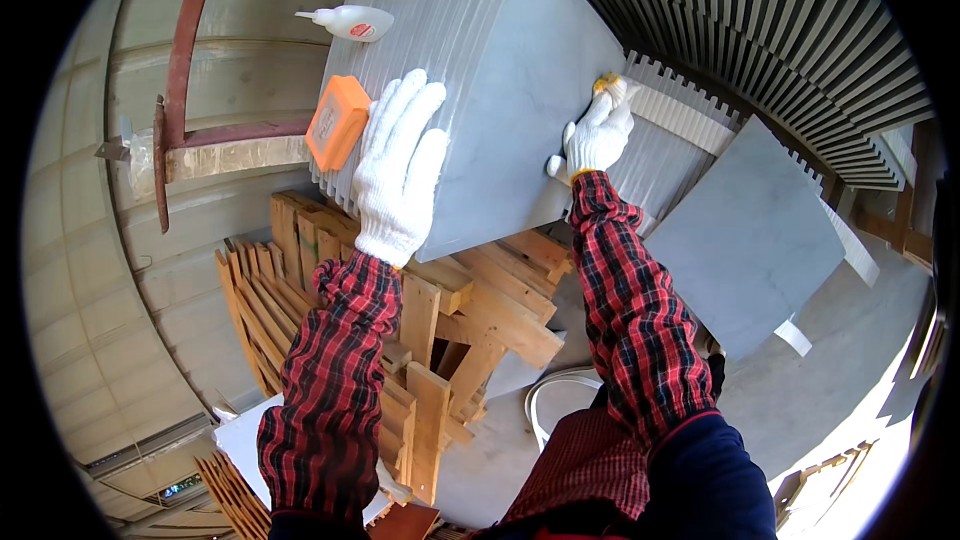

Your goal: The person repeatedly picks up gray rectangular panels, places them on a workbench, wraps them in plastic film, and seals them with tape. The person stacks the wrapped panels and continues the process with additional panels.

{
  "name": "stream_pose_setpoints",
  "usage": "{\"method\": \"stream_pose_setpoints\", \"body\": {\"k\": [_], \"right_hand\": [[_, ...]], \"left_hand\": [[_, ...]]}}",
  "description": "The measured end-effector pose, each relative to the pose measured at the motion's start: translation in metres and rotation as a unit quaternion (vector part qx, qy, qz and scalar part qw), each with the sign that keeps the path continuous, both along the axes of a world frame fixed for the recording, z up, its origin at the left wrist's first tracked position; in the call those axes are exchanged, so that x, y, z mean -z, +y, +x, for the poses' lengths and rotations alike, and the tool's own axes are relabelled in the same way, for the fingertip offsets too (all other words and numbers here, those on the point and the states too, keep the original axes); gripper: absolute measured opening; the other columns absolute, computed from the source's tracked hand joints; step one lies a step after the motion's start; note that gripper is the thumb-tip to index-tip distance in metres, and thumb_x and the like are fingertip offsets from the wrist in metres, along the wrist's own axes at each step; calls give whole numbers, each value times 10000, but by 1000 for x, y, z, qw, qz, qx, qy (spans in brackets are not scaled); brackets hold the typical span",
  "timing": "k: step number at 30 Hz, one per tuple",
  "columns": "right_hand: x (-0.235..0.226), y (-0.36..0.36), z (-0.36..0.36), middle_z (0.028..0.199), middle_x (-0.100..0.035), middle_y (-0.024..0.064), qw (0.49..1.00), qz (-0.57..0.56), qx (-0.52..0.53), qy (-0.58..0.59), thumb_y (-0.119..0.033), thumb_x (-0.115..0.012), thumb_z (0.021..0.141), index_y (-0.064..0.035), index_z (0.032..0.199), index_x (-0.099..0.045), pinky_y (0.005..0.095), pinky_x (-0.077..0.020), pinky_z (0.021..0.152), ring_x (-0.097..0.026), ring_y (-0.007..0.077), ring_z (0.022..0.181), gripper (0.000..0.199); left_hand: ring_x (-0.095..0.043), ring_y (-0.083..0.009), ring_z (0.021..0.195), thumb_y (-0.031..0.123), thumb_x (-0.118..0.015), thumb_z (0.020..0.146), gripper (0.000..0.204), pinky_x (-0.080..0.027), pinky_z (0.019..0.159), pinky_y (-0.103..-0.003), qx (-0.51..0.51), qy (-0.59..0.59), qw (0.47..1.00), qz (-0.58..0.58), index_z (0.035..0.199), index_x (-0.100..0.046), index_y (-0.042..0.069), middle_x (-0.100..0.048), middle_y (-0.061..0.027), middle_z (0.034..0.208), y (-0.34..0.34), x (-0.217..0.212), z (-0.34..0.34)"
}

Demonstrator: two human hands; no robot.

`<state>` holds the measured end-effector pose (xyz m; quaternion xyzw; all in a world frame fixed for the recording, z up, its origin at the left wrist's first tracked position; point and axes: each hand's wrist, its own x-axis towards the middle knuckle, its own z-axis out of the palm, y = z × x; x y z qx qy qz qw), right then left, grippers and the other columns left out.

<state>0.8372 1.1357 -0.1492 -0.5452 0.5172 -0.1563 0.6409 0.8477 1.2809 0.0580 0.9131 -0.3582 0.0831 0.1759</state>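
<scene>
A stack of grey slabs (520, 90) with ridged edges fills the upper middle, its smooth broad face toward the right. My left hand (400, 170), in a white knit glove, lies with fingers straight and slightly spread over the stack's left side. Its fingers reach beside a small orange box (338, 123). Farther up, a white squeeze bottle (350, 23) with a thin nozzle lies on the ridged edges. My right hand (597, 135), also gloved in white, is at the right edge of the broad face, fingers bent. Something yellow shows at its fingertips; what it is stays unclear.
To the right, more ridged slabs (660, 135) and a loose grey panel (755, 240) lean together. Rows of dark grey strips (760, 30) line the upper right. Wooden boards (430, 340) are piled below the stack. A reddish metal frame (190, 50) stands at the left.
</scene>
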Motion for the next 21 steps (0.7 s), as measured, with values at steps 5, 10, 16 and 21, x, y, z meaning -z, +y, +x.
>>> {"method": "stream_pose_setpoints", "body": {"k": [5,10,16,21], "right_hand": [[4,75,-76,1328,-480,231,991,69,-85,82,-371,-479,1024,-53,1403,-437,448,-496,938,-587,375,1107,497],[-96,114,-142,1078,-604,118,955,165,-180,-168,-285,-532,1022,-34,1264,-522,325,-496,819,-582,157,940,349],[-216,36,-142,1137,-621,114,864,128,-457,-169,-318,-498,1030,-212,1339,-524,413,-554,750,-699,289,865,329],[-167,46,-145,1112,-625,141,874,105,-440,-179,-315,-483,1023,-146,1319,-507,448,-551,712,-689,306,846,342]], "left_hand": [[-495,-327,1350,177,-578,989,345,-368,1139,-426,20,-8,1000,-14,1317,-633,84,-578,-122,1408,-5,1,7],[-487,-313,1355,170,-560,996,343,-368,1141,-416,15,10,1000,-9,1325,-621,92,-558,-113,1429,-3,4,10],[-449,-280,1385,118,-492,1016,376,-338,1161,-390,27,29,999,9,1379,-563,55,-492,-129,1483,-1,2,12],[-435,-299,1390,164,-521,1006,379,-340,1160,-408,5,42,999,17,1378,-570,104,-500,-103,1478,-4,4,11]]}}
